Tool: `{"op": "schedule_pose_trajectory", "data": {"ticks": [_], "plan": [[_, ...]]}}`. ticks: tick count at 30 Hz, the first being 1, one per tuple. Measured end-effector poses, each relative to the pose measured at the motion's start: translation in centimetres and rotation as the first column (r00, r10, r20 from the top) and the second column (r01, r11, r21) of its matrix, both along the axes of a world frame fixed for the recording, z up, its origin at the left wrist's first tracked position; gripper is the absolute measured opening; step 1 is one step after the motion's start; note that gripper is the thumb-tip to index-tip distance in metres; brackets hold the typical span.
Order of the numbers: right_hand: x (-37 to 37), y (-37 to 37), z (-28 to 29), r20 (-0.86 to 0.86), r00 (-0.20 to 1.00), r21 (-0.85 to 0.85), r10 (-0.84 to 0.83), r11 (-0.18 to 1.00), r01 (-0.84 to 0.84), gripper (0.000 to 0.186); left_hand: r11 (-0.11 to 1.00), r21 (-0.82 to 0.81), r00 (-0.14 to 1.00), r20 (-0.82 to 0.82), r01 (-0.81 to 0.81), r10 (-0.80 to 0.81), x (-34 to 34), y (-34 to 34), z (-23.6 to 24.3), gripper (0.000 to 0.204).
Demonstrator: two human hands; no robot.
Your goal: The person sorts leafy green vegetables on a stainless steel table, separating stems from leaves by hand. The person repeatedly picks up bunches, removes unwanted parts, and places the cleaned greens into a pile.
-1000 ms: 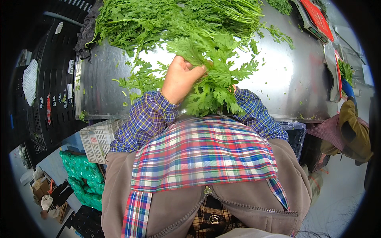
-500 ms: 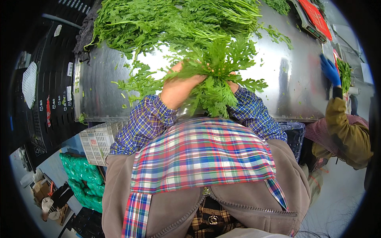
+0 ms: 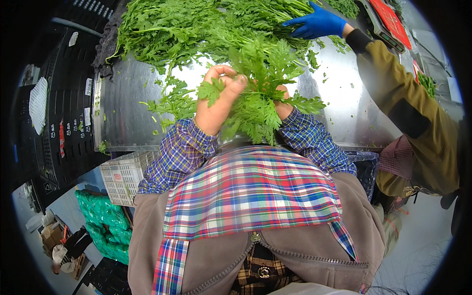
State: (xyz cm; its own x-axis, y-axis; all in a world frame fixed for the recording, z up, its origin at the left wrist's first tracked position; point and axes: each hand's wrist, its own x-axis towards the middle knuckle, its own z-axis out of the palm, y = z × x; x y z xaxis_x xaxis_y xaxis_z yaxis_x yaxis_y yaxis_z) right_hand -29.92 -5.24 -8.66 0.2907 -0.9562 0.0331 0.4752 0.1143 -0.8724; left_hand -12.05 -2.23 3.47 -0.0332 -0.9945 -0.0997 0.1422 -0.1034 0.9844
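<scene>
I hold a bunch of leafy greens (image 3: pixel 255 110) over the near part of the steel worktop (image 3: pixel 128 118). My left hand (image 3: pixel 219 98) is at the bunch's left, thumb and fingers curled together on a small sprig of leaves (image 3: pixel 210 90). My right hand (image 3: pixel 282 105) grips the bunch from the right, its fingers mostly hidden by leaves. Loose sprigs (image 3: pixel 169 101) lie left of my hands, and a large pile of the same greens (image 3: pixel 182 24) covers the back of the worktop.
A co-worker's blue-gloved hand (image 3: pixel 319 22) reaches into the pile from the right. A scale with red top (image 3: pixel 388 17) stands back right. Stacked black crates (image 3: pixel 64 113) line the left; a white crate (image 3: pixel 118 174) and green wrapped bags (image 3: pixel 101 223) sit below.
The co-worker's gloved hand has swung from the right edge to the back pile. The held bunch has shifted and spread, and a small sprig now shows at my left fingers.
</scene>
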Motion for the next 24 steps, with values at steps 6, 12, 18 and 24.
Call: {"op": "schedule_pose_trajectory", "data": {"ticks": [6,12,18,24], "plan": [[0.4,-0.4,-1.3,-0.288,0.952,-0.215,-0.108,0.976,0.046,0.014,0.997,0.071,0.999,-0.005,0.037,-0.037,0.2,-0.7,-0.6,0.023],[-0.2,0.7,0.9,0.072,0.997,0.205,0.040,0.977,-0.054,0.016,0.991,0.090,0.994,-0.045,0.102,-0.099,-0.3,-0.6,-0.6,0.026],[0.4,0.5,0.4,-0.266,0.964,-0.029,-0.026,0.999,0.019,0.016,0.997,0.046,0.995,0.082,0.059,-0.062,-0.5,-0.7,-0.5,0.024],[0.3,0.1,-0.5,-0.400,0.911,-0.250,-0.098,0.968,-0.006,0.019,1.000,0.010,0.996,-0.087,-0.015,0.016,-0.9,0.2,-0.9,0.023]]}}
